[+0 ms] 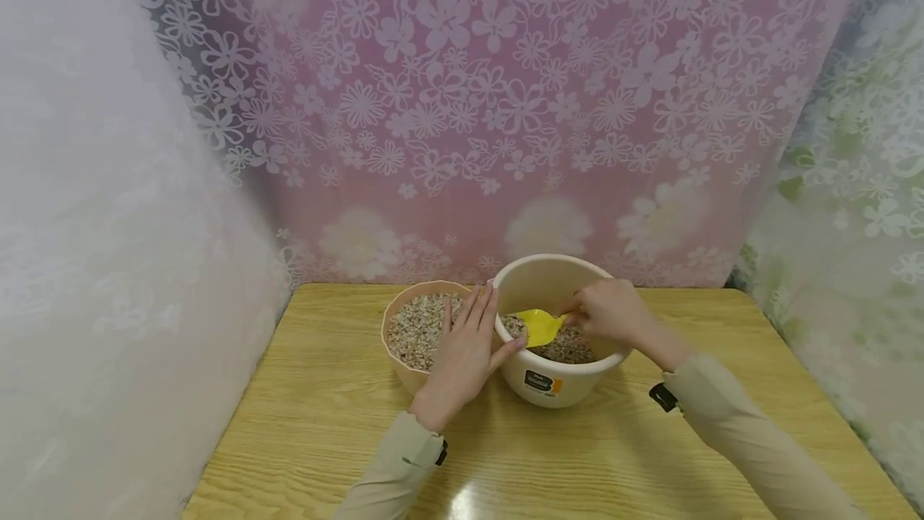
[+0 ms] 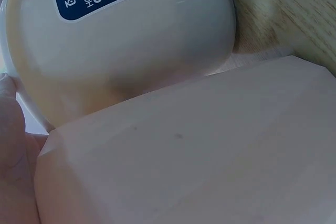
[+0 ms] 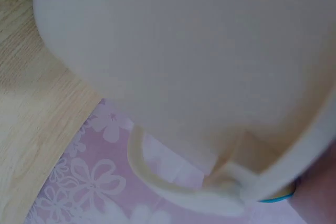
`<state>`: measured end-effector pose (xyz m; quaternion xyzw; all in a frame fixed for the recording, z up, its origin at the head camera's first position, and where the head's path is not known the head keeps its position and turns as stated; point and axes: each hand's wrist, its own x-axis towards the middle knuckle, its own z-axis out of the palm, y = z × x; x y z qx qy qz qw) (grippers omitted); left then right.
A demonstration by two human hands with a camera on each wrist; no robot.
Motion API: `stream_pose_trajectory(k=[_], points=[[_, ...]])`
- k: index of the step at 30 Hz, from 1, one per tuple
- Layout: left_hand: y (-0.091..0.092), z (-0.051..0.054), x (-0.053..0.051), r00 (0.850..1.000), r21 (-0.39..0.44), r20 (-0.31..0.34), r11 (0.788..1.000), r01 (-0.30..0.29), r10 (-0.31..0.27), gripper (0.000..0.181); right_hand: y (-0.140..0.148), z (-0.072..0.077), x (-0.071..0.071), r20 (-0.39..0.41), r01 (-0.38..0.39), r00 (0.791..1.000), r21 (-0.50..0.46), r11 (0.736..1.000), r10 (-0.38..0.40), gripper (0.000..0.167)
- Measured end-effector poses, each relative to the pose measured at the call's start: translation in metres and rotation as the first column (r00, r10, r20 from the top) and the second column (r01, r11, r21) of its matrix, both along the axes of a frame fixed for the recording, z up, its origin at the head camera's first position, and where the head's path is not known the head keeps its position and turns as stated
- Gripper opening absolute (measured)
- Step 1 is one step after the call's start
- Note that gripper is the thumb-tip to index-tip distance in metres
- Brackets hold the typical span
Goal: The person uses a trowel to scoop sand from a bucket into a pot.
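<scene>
A yellow scoop (image 1: 540, 327) with small gravel-like bits on its blade is inside a white bucket (image 1: 556, 387). My right hand (image 1: 613, 311) grips the scoop's handle above the loose mix (image 1: 570, 346) at the bottom. A peach pot (image 1: 404, 371) filled with similar pale grains (image 1: 421, 331) stands just left of the bucket. My left hand (image 1: 464, 355) lies across the near rims, its fingers straight and its thumb touching the bucket's rim. In the left wrist view the bucket (image 2: 157, 30) and pot (image 2: 184, 145) stand side by side.
Both containers stand on a wood-grain table (image 1: 325, 432) near its back edge. Behind is a pink floral curtain (image 1: 447, 127), with pale hangings at both sides. The bucket's handle (image 3: 152, 179) hangs out at its far side in the right wrist view.
</scene>
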<state>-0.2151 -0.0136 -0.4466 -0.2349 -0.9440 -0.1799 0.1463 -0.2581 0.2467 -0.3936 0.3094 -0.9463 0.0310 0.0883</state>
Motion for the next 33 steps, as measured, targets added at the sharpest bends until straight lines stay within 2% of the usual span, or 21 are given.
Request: stream_pose_trajectory(k=[8,13,21,25,30,33], points=[[0.0,0.002,0.001,1.0,-0.016,-0.006,1.0,0.006,-0.006,0.09,0.01,0.005,0.008,-0.02,0.129,0.991,-0.029,0.991,-0.13,0.021],[0.0,0.003,0.001,1.0,-0.027,0.009,1.0,0.001,0.0,0.091,0.015,0.006,0.016,-0.081,0.183,0.979,-0.062,0.981,-0.188,0.02],[0.0,0.003,0.001,1.0,-0.039,0.013,0.999,-0.003,0.004,0.091,0.021,0.003,0.035,-0.241,0.173,0.949,-0.144,0.974,-0.204,0.018],[0.0,0.002,0.0,1.0,-0.029,0.011,1.0,0.0,0.0,0.091,0.023,-0.001,0.043,-0.289,0.197,0.927,-0.172,0.965,-0.241,0.019],[0.0,0.002,0.0,1.0,-0.012,0.015,1.0,0.006,-0.006,0.09,0.026,-0.004,0.049,-0.365,0.188,0.898,-0.18,0.965,-0.243,0.019],[0.0,0.002,0.0,1.0,-0.007,0.013,1.0,0.007,-0.007,0.089,0.028,-0.005,0.052,-0.381,0.175,0.895,-0.177,0.969,-0.232,0.019]])
